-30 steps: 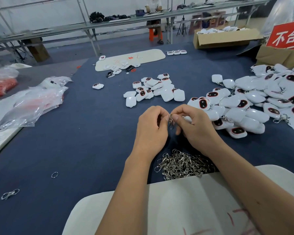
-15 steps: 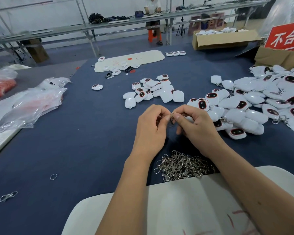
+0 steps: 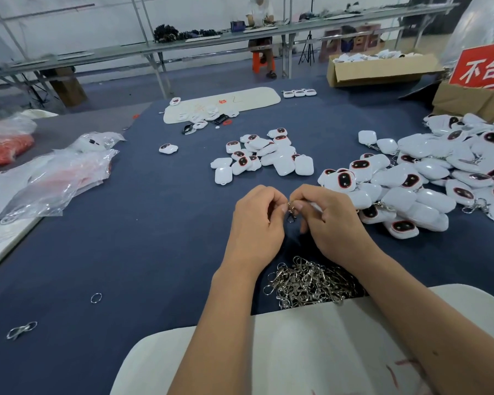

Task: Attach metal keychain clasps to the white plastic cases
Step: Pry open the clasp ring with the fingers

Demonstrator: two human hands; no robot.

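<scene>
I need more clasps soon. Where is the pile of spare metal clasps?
In the head view, the clasp pile lies on the blue table, low centre, just below both hands, against the white board's far edge.

- A blue cloth (image 3: 126, 252) covers the table.
- Clear plastic bags (image 3: 54, 181) lie in a heap on the left.
- A red bundle (image 3: 6, 149) sits in a bag at the far left.
- A white board (image 3: 297, 352) lies at the near edge.
- A long white tray (image 3: 254, 99) lies far back on the cloth.
- A brown box (image 3: 380, 69) stands at the back right.
- A red sign (image 3: 485, 67) with white letters stands at the right.
- A person (image 3: 260, 15) sits at a long bench (image 3: 183, 44) far back, on an orange stool (image 3: 261, 61).
</scene>
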